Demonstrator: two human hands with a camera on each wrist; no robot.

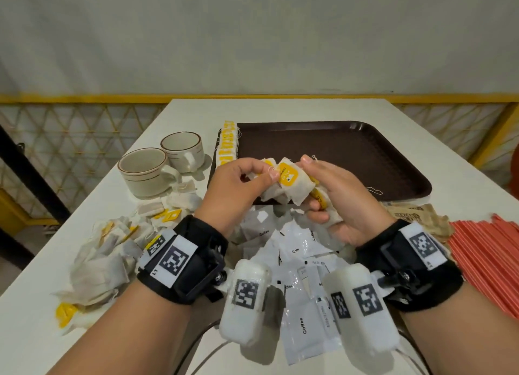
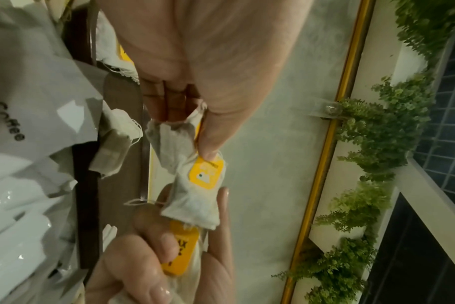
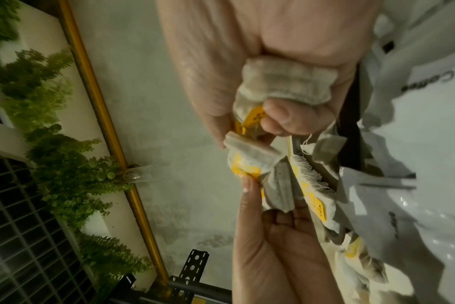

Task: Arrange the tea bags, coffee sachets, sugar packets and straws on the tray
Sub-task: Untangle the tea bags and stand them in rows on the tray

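Both hands hover over the near edge of the brown tray. My left hand pinches one tea bag with a yellow tag between thumb and fingers; the left wrist view shows the same tea bag. My right hand curls round a bundle of tea bags and touches the pinched one. A row of tea bags lies along the tray's left edge. White coffee sachets lie under my wrists, brown sugar packets and orange straws to the right.
Two beige cups stand left of the tray. A loose pile of tea bags spreads across the table's left side. The white table ends at a wall with a yellow rail behind.
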